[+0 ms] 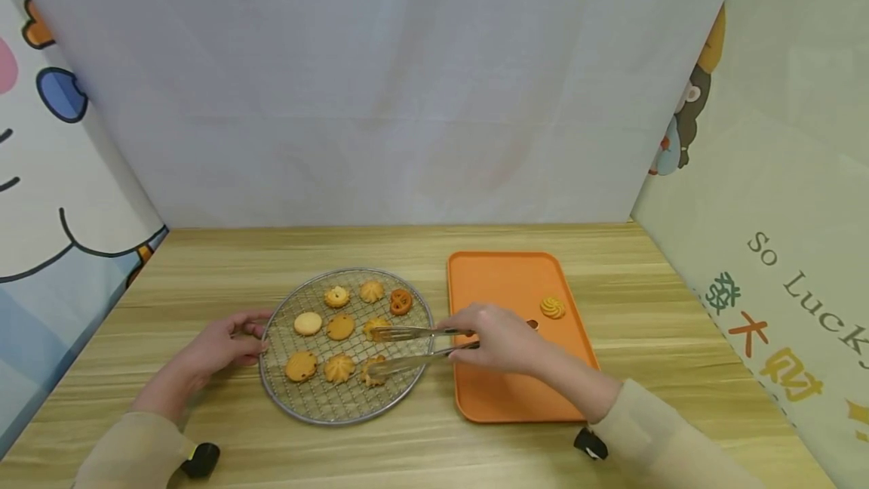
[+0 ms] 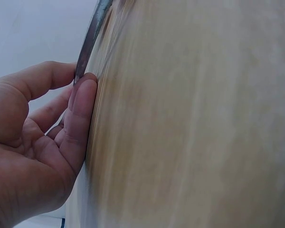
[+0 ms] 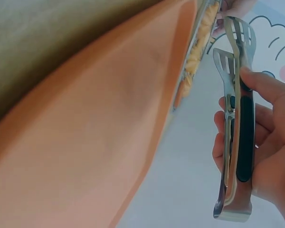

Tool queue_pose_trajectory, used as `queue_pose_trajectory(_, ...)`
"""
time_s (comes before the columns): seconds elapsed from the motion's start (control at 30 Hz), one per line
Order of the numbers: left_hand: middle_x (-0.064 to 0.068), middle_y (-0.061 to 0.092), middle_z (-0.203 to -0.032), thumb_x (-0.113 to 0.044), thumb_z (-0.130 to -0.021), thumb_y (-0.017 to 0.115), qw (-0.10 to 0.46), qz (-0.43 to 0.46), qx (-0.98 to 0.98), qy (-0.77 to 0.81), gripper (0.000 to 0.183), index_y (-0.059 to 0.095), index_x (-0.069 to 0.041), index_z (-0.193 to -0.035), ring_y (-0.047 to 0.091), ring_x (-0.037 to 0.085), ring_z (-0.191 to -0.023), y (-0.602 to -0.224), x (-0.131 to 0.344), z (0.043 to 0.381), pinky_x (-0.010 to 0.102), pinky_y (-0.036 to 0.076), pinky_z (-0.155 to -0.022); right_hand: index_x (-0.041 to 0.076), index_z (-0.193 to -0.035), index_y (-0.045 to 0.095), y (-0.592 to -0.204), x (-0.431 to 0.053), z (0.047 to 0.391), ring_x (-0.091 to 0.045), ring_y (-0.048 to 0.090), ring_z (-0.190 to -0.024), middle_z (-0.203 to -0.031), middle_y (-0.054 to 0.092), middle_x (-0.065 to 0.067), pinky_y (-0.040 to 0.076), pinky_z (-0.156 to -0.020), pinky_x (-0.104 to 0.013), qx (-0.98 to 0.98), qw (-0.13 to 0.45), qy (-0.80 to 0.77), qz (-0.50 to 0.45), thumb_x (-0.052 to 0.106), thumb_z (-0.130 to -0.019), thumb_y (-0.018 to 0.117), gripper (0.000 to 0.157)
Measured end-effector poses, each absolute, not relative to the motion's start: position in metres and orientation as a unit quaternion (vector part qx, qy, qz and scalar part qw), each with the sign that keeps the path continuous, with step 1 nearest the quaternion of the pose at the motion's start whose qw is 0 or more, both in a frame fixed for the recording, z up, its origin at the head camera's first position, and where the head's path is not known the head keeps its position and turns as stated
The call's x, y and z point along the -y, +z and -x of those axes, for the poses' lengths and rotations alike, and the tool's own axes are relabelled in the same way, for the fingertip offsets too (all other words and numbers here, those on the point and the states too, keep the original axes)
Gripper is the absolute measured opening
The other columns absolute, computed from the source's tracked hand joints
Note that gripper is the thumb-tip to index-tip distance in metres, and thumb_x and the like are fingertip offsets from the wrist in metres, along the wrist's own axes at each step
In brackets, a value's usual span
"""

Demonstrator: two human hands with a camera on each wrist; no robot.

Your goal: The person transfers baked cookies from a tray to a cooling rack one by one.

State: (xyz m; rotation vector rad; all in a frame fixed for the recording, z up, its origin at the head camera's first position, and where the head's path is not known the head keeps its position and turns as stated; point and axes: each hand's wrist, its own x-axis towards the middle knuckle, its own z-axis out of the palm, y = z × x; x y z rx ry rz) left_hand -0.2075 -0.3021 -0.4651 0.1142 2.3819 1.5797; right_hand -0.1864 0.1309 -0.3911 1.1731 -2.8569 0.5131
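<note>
The round wire rack (image 1: 333, 422) lies on the table with several cookies on it, among them a plain round cookie (image 1: 308, 324) and a pretzel-shaped one (image 1: 400, 301). At its left edge my left hand (image 1: 220, 345) pinches the metal rim (image 2: 89, 45) between thumb and fingers. My right hand (image 1: 505, 342) grips metal tongs (image 1: 403, 333) with dark handle grips (image 3: 246, 137). The tongs' arms stand apart, with nothing between the slotted tips (image 3: 244, 35). In the head view those tips overlap two cookies at the rack's right side.
Right of the rack lies an orange tray (image 1: 498, 278), partly under my right forearm. It bears a swirl cookie (image 1: 553, 307) and a brown cookie (image 1: 532, 324) half hidden by the hand. A pale cloth (image 1: 407, 96) backs the wooden table (image 1: 645, 308); printed panels flank it.
</note>
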Motion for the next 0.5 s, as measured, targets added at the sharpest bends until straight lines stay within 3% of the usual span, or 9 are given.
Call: queue_pose_trajectory(0.5,0.019,0.047,-0.111,-0.004,-0.087,0.064,0.143,-0.034,-0.823,0.548,0.066,0.03,0.007,-0.143,0.057,0.014,-0.088,-0.465,0.301,0.208,0.03,0.056,-0.074,0.015,-0.119,0.066,-0.357,-0.166,0.189,-0.016,0.061,-0.101,-0.113,0.066,0.003,0.053,-0.079,-0.032,0.885,0.066,0.189,-0.42,0.025,-0.082,0.074,0.039)
